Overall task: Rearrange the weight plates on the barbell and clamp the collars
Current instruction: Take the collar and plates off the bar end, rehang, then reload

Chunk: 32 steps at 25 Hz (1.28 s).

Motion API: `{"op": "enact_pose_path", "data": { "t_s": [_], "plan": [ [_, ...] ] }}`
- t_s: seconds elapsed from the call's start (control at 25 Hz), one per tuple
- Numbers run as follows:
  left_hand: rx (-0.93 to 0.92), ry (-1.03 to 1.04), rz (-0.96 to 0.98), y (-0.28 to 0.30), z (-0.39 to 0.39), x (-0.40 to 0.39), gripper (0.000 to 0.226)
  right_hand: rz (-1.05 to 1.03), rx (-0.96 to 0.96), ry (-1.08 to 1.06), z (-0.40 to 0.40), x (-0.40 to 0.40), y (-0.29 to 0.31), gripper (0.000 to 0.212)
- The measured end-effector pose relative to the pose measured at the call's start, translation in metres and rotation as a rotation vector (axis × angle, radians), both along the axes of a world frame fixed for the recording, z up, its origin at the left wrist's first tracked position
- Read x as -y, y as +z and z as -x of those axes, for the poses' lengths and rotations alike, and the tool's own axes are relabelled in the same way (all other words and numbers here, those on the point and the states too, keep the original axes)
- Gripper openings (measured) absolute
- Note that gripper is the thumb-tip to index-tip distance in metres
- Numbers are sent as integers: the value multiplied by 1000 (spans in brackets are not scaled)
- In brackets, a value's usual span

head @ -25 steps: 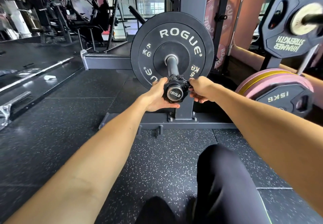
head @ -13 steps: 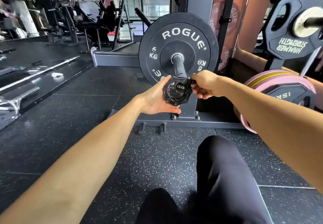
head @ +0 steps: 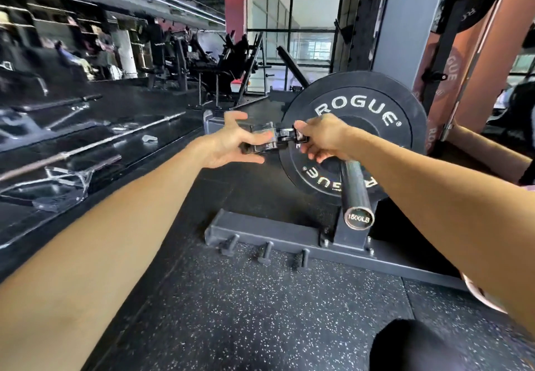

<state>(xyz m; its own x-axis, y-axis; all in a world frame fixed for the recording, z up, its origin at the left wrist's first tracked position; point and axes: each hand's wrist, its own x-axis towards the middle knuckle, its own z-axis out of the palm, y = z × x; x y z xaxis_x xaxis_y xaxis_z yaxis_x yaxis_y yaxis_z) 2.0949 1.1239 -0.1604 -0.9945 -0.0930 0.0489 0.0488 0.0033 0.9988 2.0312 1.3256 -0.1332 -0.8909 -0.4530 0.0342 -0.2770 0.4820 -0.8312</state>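
A black Rogue bumper plate [head: 373, 101] sits on the barbell sleeve [head: 353, 185], whose bare end cap reads 1500LB. The black clamp collar [head: 267, 140] is off the sleeve, held in the air to the left of the plate. My left hand [head: 228, 143] cups the collar's left side, thumb raised and fingers curled under it. At the collar's right end, my right hand [head: 324, 136] pinches the lever in front of the plate's face. Motion blur hides the collar's details.
The grey rack upright [head: 402, 23] and its base beam [head: 260, 233] with three short pegs stand under the sleeve. A bare barbell [head: 95, 146] lies on the raised platform at left. Pink plates [head: 477, 295] peek out behind my right forearm. My knee [head: 419, 347] is at the bottom.
The collar has come off the end of the sleeve and moved left and up in both hands. The view has swung left, so the sleeve end now shows bare.
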Motion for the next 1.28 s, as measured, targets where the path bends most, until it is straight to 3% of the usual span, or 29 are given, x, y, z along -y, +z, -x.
{"op": "enact_pose_path", "data": {
  "t_s": [0.12,0.24,0.32,0.44,0.56,0.76,0.92,1.28],
  "plan": [
    [-52,147,178,20,46,33,80,-72,-120,24,52,46,24,25],
    [-84,251,330,33,102,66,35,-317,-379,-12,108,91,42,24],
    [-99,278,339,34,140,87,36,-472,-563,-39,140,114,48,25],
    [-80,300,383,30,202,119,66,-572,-672,-113,192,149,50,24],
    [-43,304,449,17,259,147,84,-658,-689,-146,239,180,39,23],
    [6,305,479,-16,336,177,83,-751,-707,-160,300,214,15,20],
    [44,257,477,-44,382,185,68,-839,-696,-172,333,235,-7,19],
    [115,215,608,-65,429,195,79,-836,-547,-212,374,250,-37,20]
  ]
}}
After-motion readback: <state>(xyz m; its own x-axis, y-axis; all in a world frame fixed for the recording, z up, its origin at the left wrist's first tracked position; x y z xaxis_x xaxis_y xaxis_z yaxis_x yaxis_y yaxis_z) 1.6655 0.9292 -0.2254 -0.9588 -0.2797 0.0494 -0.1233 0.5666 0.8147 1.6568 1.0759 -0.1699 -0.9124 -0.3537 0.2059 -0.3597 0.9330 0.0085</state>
